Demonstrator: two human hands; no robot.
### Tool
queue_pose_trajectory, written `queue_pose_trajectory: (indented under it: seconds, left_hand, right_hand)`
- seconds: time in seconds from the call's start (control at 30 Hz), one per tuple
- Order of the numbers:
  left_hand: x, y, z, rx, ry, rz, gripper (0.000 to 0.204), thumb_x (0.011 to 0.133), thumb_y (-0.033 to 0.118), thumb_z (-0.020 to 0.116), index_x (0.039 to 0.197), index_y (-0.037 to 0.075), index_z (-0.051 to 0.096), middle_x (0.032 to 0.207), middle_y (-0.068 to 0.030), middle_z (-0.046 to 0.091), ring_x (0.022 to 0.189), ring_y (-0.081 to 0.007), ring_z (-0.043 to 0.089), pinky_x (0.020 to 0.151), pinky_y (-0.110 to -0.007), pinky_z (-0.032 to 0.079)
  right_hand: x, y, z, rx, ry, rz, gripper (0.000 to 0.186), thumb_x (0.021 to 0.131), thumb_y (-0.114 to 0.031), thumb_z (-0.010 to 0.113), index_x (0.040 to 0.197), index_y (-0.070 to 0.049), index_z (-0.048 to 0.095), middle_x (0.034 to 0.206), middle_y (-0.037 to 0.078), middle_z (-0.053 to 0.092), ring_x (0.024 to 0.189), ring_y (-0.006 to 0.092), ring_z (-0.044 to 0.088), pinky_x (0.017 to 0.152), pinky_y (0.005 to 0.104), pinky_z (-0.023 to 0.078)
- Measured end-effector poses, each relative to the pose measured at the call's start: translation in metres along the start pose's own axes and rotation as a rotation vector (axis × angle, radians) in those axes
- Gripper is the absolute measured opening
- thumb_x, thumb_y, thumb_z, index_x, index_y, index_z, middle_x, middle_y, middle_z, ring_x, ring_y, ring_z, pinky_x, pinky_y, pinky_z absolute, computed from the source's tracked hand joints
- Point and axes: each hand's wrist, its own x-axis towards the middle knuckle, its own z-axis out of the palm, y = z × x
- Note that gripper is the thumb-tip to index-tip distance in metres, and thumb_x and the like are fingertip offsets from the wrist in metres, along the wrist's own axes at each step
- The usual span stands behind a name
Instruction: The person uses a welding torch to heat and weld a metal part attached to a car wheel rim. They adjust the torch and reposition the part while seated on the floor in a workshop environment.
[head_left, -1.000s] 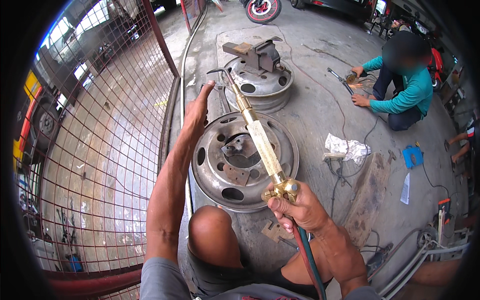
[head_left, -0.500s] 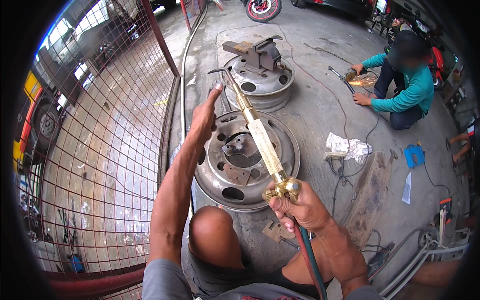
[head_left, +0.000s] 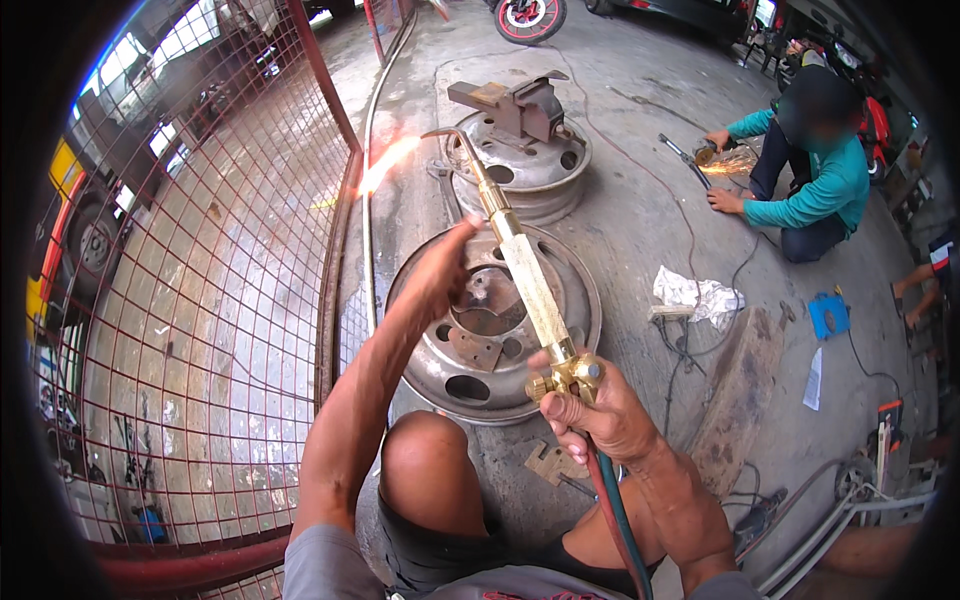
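Orange fire has just come out at the far end of the torch. Half a second ago no fire showed there. It shoots left and a bit near, toward the red fence. So I think the lighting part is done, and the tip looks too hot to touch.

The left hand was up by the tip. Now it has come back nearer, with a finger by the gold pipe of the torch. It is blurry, so I cannot tell if it holds anything. Coming back seems wise, as it is now away from the fire.

The right hand has not moved much. It is wrapped tight around the near end of the torch, just by the knob. Two hoses hang from there.

The torch slants over the near wheel, which has a rusty plate on it. Its tip is by the far wheel, which has a vise on top. Far right, a co-worker still makes sparks.
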Motion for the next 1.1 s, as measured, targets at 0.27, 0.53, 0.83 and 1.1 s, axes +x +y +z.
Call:
queue_pose_trajectory:
  seconds: [0.27,0.53,0.83,1.1]
  left_hand:
    - [-0.138,0.024,0.005,0.401,0.082,0.475,0.045,0.099,0.046,0.076,0.072,0.010,0.068,0.061,0.0081,0.047,0.057,-0.0050,0.040,0.053,-0.027,0.028]
    - [-0.183,0.059,0.023,0.788,0.299,0.851,0.052,0.102,0.036,0.073,0.072,-0.002,0.055,0.058,-0.0086,0.046,0.054,-0.0150,0.040,0.054,-0.037,0.035]
    - [-0.195,0.008,-0.024,1.151,0.316,0.578,0.025,0.103,0.025,0.067,0.099,0.000,0.064,0.094,-0.0242,0.063,0.083,-0.0452,0.062,0.074,-0.052,0.047]
    - [-0.180,0.008,-0.017,1.323,-0.248,0.749,0.048,0.094,0.014,0.068,0.141,0.006,0.063,0.149,-0.0182,0.057,0.145,-0.0447,0.044,0.122,-0.053,0.036]
  right_hand:
    - [-0.010,-0.012,-0.002,-0.128,0.167,-0.141,0.071,0.097,-0.022,0.080,0.154,-0.009,0.039,0.080,0.002,0.062,0.048,0.0043,0.052,0.039,0.0218,0.042]
    - [0.013,0.023,0.019,-0.103,-0.029,0.180,0.032,0.104,-0.031,0.071,0.093,-0.002,0.060,0.064,0.001,0.057,0.043,0.0049,0.051,0.036,0.0233,0.043]
    - [0.012,0.046,0.022,-0.215,-0.209,0.307,0.032,0.106,-0.034,0.067,0.107,-0.003,0.059,0.072,0.005,0.063,0.044,0.0078,0.054,0.038,0.0245,0.044]
    - [-0.001,0.014,0.012,-0.267,-0.193,0.142,0.077,0.094,-0.030,0.084,0.153,-0.015,0.037,0.079,0.003,0.062,0.051,0.0062,0.053,0.040,0.0230,0.044]
